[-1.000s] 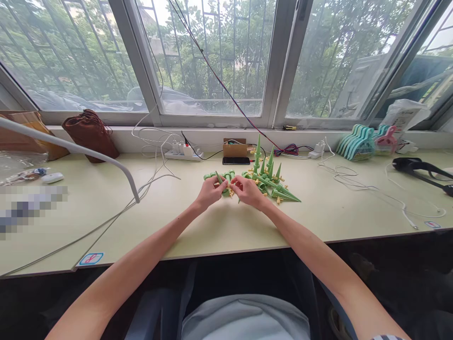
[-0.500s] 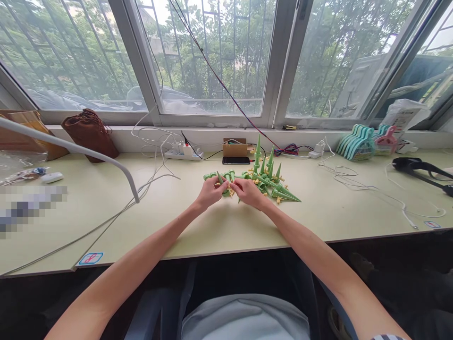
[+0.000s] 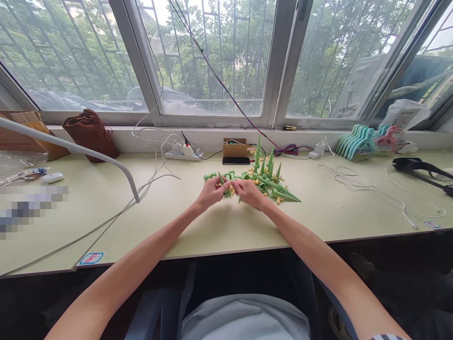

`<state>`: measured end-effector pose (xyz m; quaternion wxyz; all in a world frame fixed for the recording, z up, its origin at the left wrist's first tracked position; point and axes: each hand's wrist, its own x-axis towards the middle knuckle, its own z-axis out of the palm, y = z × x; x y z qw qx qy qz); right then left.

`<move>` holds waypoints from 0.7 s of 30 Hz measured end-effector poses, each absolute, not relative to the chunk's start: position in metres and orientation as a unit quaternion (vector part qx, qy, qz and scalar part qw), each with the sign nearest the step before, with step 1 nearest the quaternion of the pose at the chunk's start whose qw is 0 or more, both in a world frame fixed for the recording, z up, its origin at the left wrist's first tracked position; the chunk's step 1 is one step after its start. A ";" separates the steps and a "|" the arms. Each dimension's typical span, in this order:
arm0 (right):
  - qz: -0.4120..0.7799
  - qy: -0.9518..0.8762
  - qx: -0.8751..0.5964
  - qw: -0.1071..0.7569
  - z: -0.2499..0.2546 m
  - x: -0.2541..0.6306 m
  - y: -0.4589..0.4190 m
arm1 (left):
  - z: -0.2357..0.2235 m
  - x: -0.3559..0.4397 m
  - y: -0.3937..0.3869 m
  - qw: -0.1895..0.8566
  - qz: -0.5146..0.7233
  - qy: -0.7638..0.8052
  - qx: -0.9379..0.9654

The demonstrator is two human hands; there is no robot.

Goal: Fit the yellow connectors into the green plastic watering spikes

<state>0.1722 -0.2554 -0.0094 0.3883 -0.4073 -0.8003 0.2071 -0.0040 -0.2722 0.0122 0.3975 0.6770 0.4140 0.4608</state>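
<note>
A: Layout, big to small?
B: Windows (image 3: 212, 71) at back, then desk (image 3: 318, 208), pale top. On it, mid-desk, pile of green spikes (image 3: 286, 194), just R of the hands; some upright, some flat. Smaller green group (image 3: 207, 177) just beyond L hand.
A: Hands?
B: L hand (image 3: 212, 191) and R hand (image 3: 247, 191) near desk front-centre, fingertips almost meeting. L: thumb + fingers closed on one green spike (image 3: 221, 178), tip up, slight tilt. R: narrow, fingertips bunched by the yellow bits (image 3: 232, 191); can't tell if closed on anything, too small.
A: Step?
B: My read: fitting or adjusting a small yellow part on the held spike. Mid-step, approx.; joint hidden by fingers.
A: Next move needs?
B: Prob. L steady, R making a small, precise push or twist, w/o knocking nearby pcs. Slip risk: tiny part, tight space.
</note>
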 end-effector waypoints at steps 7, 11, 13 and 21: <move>0.204 -0.780 -0.421 0.416 -0.008 0.172 -0.257 | 0.015 -0.003 -0.275 0.408 0.457 0.423 0.667; 0.233 -0.781 -0.406 0.414 -0.006 0.172 -0.259 | 0.015 -0.002 -0.274 0.400 0.478 0.430 0.653; 0.237 -0.786 -0.394 0.414 -0.005 0.172 -0.260 | 0.014 -0.002 -0.273 0.398 0.483 0.431 0.650; 0.208 -0.794 -0.410 0.397 -0.006 0.172 -0.258 | 0.013 -0.002 -0.275 0.389 0.469 0.421 0.671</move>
